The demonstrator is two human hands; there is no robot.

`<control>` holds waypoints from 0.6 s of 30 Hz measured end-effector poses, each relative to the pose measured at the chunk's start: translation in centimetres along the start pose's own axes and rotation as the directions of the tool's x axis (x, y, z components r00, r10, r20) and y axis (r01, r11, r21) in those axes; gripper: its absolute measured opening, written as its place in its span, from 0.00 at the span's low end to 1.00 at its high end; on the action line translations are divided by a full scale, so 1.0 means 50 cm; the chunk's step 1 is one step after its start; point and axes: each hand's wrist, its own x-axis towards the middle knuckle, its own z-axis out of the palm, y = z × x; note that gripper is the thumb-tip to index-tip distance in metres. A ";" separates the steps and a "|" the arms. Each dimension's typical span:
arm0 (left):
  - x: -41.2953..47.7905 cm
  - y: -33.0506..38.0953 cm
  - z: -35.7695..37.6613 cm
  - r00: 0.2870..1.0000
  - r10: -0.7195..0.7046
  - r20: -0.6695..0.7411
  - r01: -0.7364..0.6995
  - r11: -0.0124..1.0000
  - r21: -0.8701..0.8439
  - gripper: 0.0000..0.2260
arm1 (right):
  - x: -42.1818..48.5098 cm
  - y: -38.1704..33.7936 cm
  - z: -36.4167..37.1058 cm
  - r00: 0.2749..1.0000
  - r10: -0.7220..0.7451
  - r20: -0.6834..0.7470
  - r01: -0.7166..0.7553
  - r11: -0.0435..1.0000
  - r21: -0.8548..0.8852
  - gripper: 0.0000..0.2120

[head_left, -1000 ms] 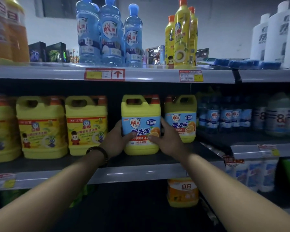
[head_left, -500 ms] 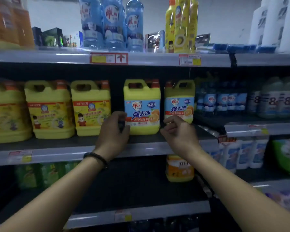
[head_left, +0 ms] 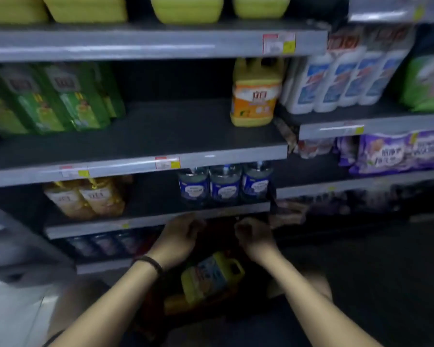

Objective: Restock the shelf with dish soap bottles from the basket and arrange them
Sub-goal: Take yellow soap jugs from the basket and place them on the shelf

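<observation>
A yellow dish soap jug [head_left: 212,276] with a blue label lies on its side in a dark basket [head_left: 211,309] on the floor. My left hand [head_left: 178,239] and my right hand [head_left: 254,237] hover just above it with fingers curled, holding nothing. Along the top edge the bottoms of several yellow jugs [head_left: 186,7] stand on the upper shelf [head_left: 135,42]. One orange-labelled jug [head_left: 256,92] stands alone on the shelf below.
Green bottles [head_left: 53,96] stand at the left of the middle shelf [head_left: 135,131]. White bottles [head_left: 346,78] and purple packs [head_left: 398,151] fill the right bay. Blue-labelled bottles [head_left: 223,186] and golden pouches [head_left: 85,196] sit lower down. The picture is blurred.
Both hands have left the yellow jug on the upper shelf and dropped to the basket on the floor. My view has tilted down with them.
</observation>
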 end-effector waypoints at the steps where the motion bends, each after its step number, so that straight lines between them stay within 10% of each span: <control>1: -0.014 -0.014 0.039 0.992 -0.055 0.111 0.051 0.998 0.038 0.10 | -0.016 0.048 0.030 0.996 0.087 0.030 -0.087 0.996 -0.015 0.05; 9: -0.041 -0.084 0.294 0.833 -0.251 0.493 0.195 0.967 0.163 0.14 | -0.078 0.254 0.148 0.916 0.325 0.236 -0.295 0.943 -0.154 0.12; 18: 0.015 -0.079 0.460 0.755 -0.337 0.562 0.236 0.940 0.247 0.23 | -0.074 0.304 0.149 0.875 0.393 0.284 -0.334 0.913 -0.234 0.18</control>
